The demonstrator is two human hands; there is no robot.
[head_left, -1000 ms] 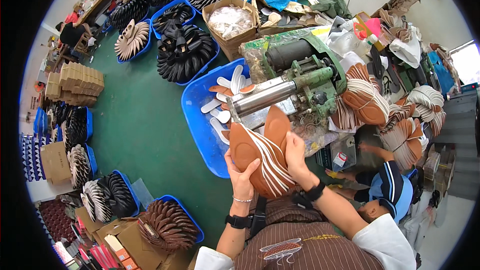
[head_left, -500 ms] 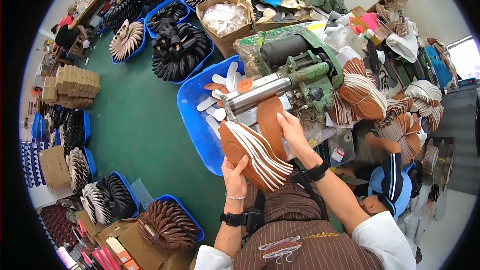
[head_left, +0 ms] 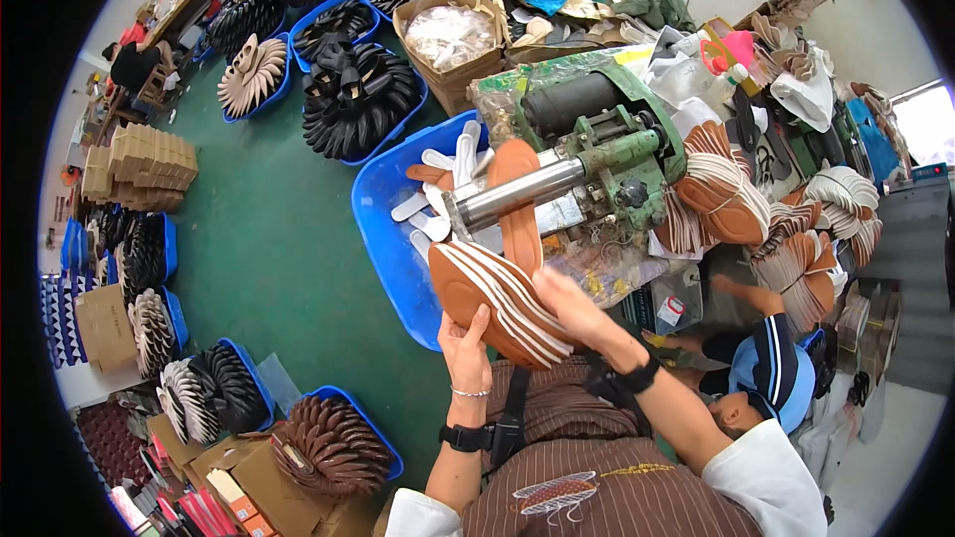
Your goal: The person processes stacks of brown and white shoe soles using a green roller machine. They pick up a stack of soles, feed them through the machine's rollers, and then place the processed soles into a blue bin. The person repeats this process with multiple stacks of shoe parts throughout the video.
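Note:
My left hand [head_left: 466, 346] is closed round the lower left side of a fanned stack of brown insoles [head_left: 477, 293] with white edges. My right hand [head_left: 575, 308], smeared by motion, is at the stack's right side; its fingers cannot be made out clearly. Just beyond the stack, a single brown insole [head_left: 520, 234] lies under the shiny metal roller [head_left: 517, 191] of a green machine [head_left: 622, 154]. Its far end shows past the roller, and no hand visibly grips it.
A blue tub [head_left: 383, 229] with loose white and brown pieces sits left of the machine. Tied insole bundles [head_left: 721, 189] are piled on the right. Near them a person in a blue shirt [head_left: 771, 373] bends low. Blue baskets of black shoe parts [head_left: 358, 104] stand farther off.
The single brown insole has gone from my right hand to under the roller, its far end now past it. My right hand has drawn back to the stack, which has shifted slightly left.

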